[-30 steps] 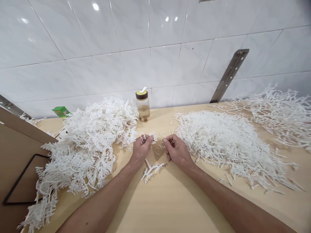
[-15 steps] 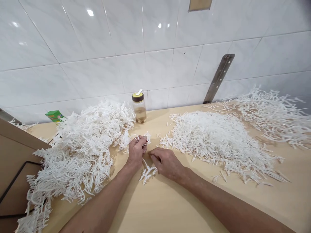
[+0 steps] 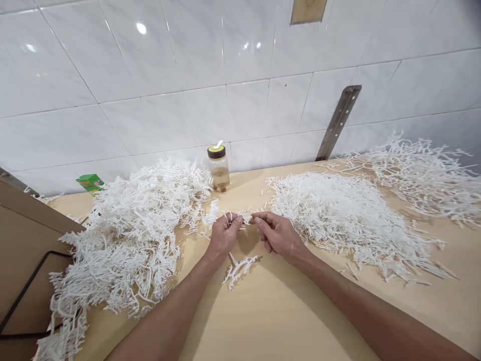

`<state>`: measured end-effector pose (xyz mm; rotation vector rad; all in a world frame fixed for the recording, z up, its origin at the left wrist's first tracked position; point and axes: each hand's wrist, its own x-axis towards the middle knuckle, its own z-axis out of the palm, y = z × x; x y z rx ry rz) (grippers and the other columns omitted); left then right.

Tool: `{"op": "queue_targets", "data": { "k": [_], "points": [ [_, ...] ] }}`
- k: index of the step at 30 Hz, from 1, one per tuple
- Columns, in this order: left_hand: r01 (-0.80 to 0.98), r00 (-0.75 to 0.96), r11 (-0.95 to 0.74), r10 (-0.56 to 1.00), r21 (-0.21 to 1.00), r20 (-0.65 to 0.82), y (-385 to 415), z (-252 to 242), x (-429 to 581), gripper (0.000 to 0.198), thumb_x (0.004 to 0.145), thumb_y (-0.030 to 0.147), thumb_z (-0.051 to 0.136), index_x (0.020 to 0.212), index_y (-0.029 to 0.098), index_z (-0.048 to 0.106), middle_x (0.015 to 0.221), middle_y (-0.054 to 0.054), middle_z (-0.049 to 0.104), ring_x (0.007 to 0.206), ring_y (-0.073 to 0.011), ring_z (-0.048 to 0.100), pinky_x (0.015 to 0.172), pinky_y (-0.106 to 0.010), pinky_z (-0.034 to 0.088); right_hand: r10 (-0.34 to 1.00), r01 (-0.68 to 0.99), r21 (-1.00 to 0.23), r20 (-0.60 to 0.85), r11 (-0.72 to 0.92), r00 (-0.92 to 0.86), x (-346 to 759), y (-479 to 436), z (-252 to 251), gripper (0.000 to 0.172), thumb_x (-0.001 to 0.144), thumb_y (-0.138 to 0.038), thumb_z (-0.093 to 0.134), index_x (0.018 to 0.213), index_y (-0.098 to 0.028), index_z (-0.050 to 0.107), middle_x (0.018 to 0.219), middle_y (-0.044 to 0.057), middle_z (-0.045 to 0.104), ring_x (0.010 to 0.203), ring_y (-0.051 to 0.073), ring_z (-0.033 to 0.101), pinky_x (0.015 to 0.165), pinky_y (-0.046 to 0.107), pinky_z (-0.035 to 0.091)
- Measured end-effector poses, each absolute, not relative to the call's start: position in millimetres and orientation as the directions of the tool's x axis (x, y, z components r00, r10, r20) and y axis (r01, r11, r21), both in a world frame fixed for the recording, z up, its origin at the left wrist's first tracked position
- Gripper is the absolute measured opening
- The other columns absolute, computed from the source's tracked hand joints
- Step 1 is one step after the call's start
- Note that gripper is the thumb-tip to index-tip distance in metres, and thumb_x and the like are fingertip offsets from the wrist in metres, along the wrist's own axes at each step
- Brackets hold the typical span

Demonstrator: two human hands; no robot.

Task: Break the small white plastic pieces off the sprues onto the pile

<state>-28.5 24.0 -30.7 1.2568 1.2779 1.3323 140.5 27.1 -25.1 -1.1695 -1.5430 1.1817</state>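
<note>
My left hand [image 3: 225,235] is closed in a pinch on a white branched plastic sprue [image 3: 246,216], whose thin twigs stick out past the fingertips to the right. My right hand [image 3: 278,234] has its thumb and forefinger together at the right end of those twigs; what lies between the fingertips is too small to make out. Below the left hand a branched white strand [image 3: 239,269] shows over the table; whether it joins the held sprue is hidden. Left of my hands rises a large heap of branched white sprues [image 3: 128,235]. To the right is a pile of short white plastic pieces [image 3: 349,215].
A clear bottle [image 3: 219,173] with a dark and yellow lid stands by the tiled wall. Bare sprue branches [image 3: 424,175] lie at the back right, near a metal bracket [image 3: 340,123]. A green box [image 3: 90,183] and a brown board [image 3: 30,260] are on the left.
My right hand has risen from the tabletop to the twig ends at the left hand's fingertips. Both hands have shifted right in view, and the camera has tilted slightly.
</note>
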Motion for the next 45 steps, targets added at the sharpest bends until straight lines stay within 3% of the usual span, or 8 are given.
{"op": "queue_targets", "data": {
  "k": [5, 13, 21, 29, 33, 38, 45],
  "points": [
    [0.153, -0.078, -0.107, 0.990, 0.982, 0.120, 20.8, -32.8, -30.1, 0.033, 0.080, 0.049, 0.064, 0.072, 0.017, 0.062, 0.057, 0.004, 0.050, 0.053, -0.0103, 0.043, 0.052, -0.022, 0.034, 0.951, 0.093, -0.991, 0.061, 0.094, -0.304, 136.0, 25.6, -28.7, 0.030, 0.088, -0.048, 0.057, 0.090, -0.019, 0.065, 0.056, -0.006, 0.054, 0.033, 0.008, 0.047, 0.033, 0.020, 0.034],
    [0.350, -0.039, -0.136, 0.986, 0.927, 0.159, 18.5, -27.4, -29.2, 0.026, 0.085, 0.039, 0.057, 0.070, 0.018, 0.059, 0.059, 0.004, 0.049, 0.060, -0.0119, 0.044, 0.059, -0.024, 0.034, 0.969, 0.099, -0.992, 0.054, 0.080, -0.241, 132.8, 26.2, -29.3, 0.024, 0.082, -0.044, 0.063, 0.080, -0.019, 0.062, 0.051, -0.007, 0.052, 0.031, 0.008, 0.043, 0.032, 0.020, 0.035],
    [0.301, -0.070, -0.119, 0.987, 0.946, 0.147, 19.1, -28.6, -29.4, 0.027, 0.082, 0.042, 0.061, 0.068, 0.019, 0.061, 0.053, 0.005, 0.045, 0.053, -0.0113, 0.039, 0.054, -0.023, 0.031, 0.964, 0.157, -0.981, 0.068, 0.112, -0.258, 132.2, 21.6, -22.9, 0.017, 0.082, -0.036, 0.060, 0.078, -0.020, 0.057, 0.051, -0.008, 0.053, 0.032, 0.007, 0.044, 0.032, 0.019, 0.035],
    [0.362, -0.079, -0.098, 0.988, 0.927, 0.136, 19.8, -24.3, -27.0, 0.021, 0.079, 0.037, 0.062, 0.070, 0.018, 0.067, 0.055, 0.002, 0.053, 0.053, -0.0125, 0.044, 0.055, -0.024, 0.033, 0.963, 0.160, -0.983, 0.043, 0.088, -0.265, 131.5, 21.0, -20.3, 0.026, 0.081, -0.043, 0.063, 0.071, -0.020, 0.054, 0.050, -0.008, 0.051, 0.030, 0.008, 0.046, 0.030, 0.019, 0.035],
    [0.356, -0.085, -0.113, 0.985, 0.928, 0.152, 18.7, -23.8, -25.6, 0.023, 0.079, 0.039, 0.063, 0.071, 0.019, 0.067, 0.057, 0.002, 0.055, 0.056, -0.0132, 0.045, 0.057, -0.024, 0.034, 0.971, 0.191, -0.976, 0.058, 0.103, -0.231, 131.2, 22.5, -22.9, 0.021, 0.080, -0.037, 0.062, 0.070, -0.022, 0.051, 0.049, -0.008, 0.051, 0.029, 0.008, 0.046, 0.030, 0.020, 0.035],
    [0.361, -0.126, -0.129, 0.974, 0.923, 0.186, 18.3, -26.7, -26.5, 0.026, 0.082, 0.040, 0.061, 0.070, 0.018, 0.065, 0.057, 0.003, 0.053, 0.057, -0.0126, 0.045, 0.057, -0.024, 0.034, 0.969, 0.196, -0.978, 0.023, 0.073, -0.248, 132.0, 25.5, -27.7, 0.015, 0.081, -0.034, 0.058, 0.076, -0.021, 0.054, 0.051, -0.008, 0.053, 0.029, 0.008, 0.048, 0.030, 0.018, 0.033],
    [0.348, -0.136, -0.135, 0.972, 0.928, 0.193, 18.6, -28.3, -26.9, 0.026, 0.082, 0.039, 0.059, 0.068, 0.018, 0.063, 0.056, 0.003, 0.050, 0.056, -0.0119, 0.042, 0.056, -0.024, 0.033, 0.954, 0.243, -0.964, 0.028, 0.105, -0.300, 135.1, 29.8, -33.8, 0.019, 0.086, -0.037, 0.054, 0.077, -0.021, 0.054, 0.051, -0.008, 0.055, 0.031, 0.009, 0.051, 0.031, 0.017, 0.035]
  ]
}}
